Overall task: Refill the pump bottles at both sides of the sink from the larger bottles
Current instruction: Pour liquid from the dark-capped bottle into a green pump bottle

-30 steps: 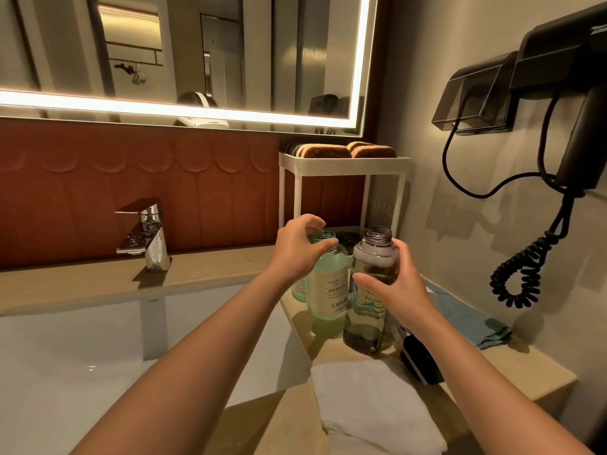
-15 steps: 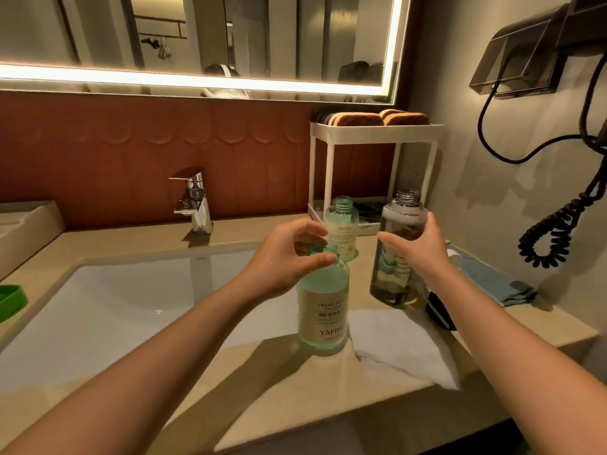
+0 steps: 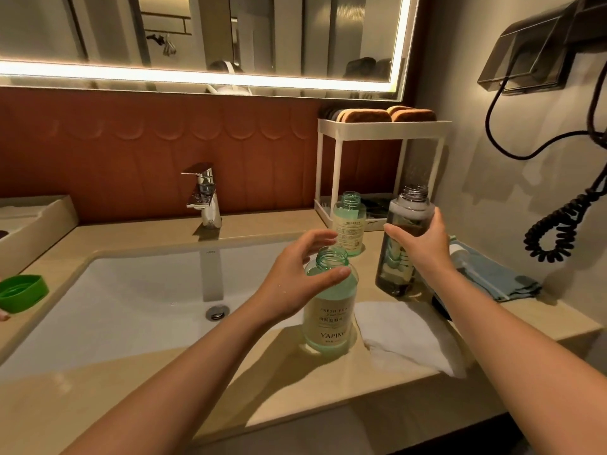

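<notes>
A pale green uncapped bottle (image 3: 330,310) labelled YAPING stands on the counter at the sink's right front corner. My left hand (image 3: 295,284) is around its neck with fingers spread, the thumb touching its shoulder. My right hand (image 3: 423,244) grips a taller clear bottle (image 3: 399,257) with dark liquid low inside and an open threaded neck; it is upright, just right of the green one. A second, smaller green uncapped bottle (image 3: 349,221) stands behind them near the rack.
A white folded towel (image 3: 407,333) lies right of the green bottle, a blue cloth (image 3: 492,277) beyond it. A white rack (image 3: 381,126) stands at the back. The faucet (image 3: 203,198) and basin (image 3: 138,290) are to the left, with a green lid (image 3: 19,292) at the far left.
The green bottle went from beside the rack to the front counter. My left hand has loosened from its neck, fingers now spread. My right hand still holds the clear bottle.
</notes>
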Demonstrator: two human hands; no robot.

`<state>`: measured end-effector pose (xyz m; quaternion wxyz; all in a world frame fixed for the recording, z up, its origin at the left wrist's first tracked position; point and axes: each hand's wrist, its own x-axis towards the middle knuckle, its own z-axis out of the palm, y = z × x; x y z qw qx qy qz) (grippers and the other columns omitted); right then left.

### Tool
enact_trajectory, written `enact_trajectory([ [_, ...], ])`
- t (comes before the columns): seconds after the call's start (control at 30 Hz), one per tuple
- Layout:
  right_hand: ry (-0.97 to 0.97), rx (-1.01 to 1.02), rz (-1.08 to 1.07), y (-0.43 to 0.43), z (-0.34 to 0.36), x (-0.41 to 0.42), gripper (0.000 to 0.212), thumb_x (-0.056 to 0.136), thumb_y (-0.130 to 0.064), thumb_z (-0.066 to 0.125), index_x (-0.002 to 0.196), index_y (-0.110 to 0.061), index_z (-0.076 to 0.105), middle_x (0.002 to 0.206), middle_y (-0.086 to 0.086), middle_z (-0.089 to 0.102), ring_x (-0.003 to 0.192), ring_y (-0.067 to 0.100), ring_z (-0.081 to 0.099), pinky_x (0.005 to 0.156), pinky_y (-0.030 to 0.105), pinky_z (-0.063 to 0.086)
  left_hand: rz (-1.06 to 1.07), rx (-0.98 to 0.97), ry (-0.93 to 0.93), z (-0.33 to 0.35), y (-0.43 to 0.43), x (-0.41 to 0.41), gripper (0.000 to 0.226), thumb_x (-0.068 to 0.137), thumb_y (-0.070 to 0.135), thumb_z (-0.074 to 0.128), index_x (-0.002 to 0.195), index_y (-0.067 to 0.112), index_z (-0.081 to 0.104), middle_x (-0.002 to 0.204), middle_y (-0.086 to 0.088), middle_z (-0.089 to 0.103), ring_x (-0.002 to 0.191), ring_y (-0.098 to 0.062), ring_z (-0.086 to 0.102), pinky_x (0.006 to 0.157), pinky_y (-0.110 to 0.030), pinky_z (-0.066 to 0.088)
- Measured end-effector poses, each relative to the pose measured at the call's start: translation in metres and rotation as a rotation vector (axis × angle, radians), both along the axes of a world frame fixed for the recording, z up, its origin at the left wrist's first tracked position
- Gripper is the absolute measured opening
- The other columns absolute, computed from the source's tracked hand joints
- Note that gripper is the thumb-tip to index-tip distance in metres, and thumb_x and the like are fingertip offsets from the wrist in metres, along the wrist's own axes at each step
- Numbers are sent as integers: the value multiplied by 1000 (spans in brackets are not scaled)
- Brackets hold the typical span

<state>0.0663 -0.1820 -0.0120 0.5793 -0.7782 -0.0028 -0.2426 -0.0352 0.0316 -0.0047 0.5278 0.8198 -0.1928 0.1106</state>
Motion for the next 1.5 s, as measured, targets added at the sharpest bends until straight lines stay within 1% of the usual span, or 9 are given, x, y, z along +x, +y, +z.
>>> enact_trajectory([
  [0.2, -64, 30, 24, 3, 6, -2, 78, 71, -32, 78, 135, -18, 36, 133, 3, 50, 121, 22, 49, 98, 44, 45, 37, -93, 80, -10, -5, 2, 70, 63, 38, 81, 124, 29, 47, 123, 4, 58, 115, -14, 54, 101, -36, 45],
  [0.3, -107, 33, 39, 3, 16, -5, 69, 72, -31, 78, 130, -19, 41, 126, 2, 54, 114, 20, 52, 94, 42, 48, 29, -108, 101, -19, -8, 3, 79, 51, 50, 82, 119, 34, 47, 117, 7, 59, 108, -12, 58, 93, -31, 49],
  [0.43, -152, 21, 113, 2, 31, -16, 61, 73, -27, 77, 124, -19, 45, 119, 1, 57, 109, 19, 55, 88, 37, 50, 15, -84, 94, -22, -10, 4, 72, 59, 36, 86, 118, 35, 45, 115, 10, 57, 105, -8, 56, 85, -22, 48],
  [0.6, -147, -72, 192, -2, 42, -34, 62, 66, -34, 80, 120, -24, 50, 114, -1, 61, 107, 19, 58, 92, 45, 51, 61, -88, 60, -26, -10, 7, 77, 44, 60, 75, 112, 28, 57, 106, 10, 65, 99, -10, 62, 85, -29, 52],
  [0.8, -100, -220, 326, -9, 54, -64, 54, 66, -23, 81, 111, -28, 52, 109, -4, 61, 104, 18, 59, 90, 48, 52, 110, -121, 25, -33, -13, 7, 69, 49, 56, 75, 111, 30, 59, 106, 9, 66, 100, -11, 61, 87, -35, 52],
  [0.97, -72, -367, 381, -13, 56, -86, 55, 65, -20, 82, 112, -23, 52, 104, -10, 61, 97, 8, 60, 82, 30, 52, 120, -151, 25, -33, -15, 6, 59, 58, 41, 79, 111, 29, 58, 106, 8, 66, 99, -12, 61, 84, -33, 51],
  [1.13, -61, -491, 400, -17, 52, -95, 51, 62, -21, 84, 98, -34, 50, 101, -15, 59, 93, 2, 58, 72, 17, 46, 119, -155, 40, -34, -16, 8, 72, 51, 52, 78, 115, 24, 59, 108, 5, 66, 101, -17, 61, 87, -38, 52],
  [1.37, 15, -712, 405, -21, 46, -103, 66, 61, -29, 84, 117, -24, 48, 108, -6, 59, 96, 13, 58, 82, 38, 52, 114, -174, 9, -37, -15, 10, 70, 50, 54, 75, 112, 24, 62, 104, 5, 68, 98, -15, 63, 88, -42, 53],
  [1.5, 26, -784, 430, -17, 46, -104, 65, 58, -36, 83, 112, -27, 48, 105, -8, 59, 93, 13, 58, 79, 42, 53, 101, -182, 1, -36, -16, 10, 73, 49, 54, 75, 112, 21, 62, 103, 5, 68, 97, -15, 64, 86, -38, 54],
])
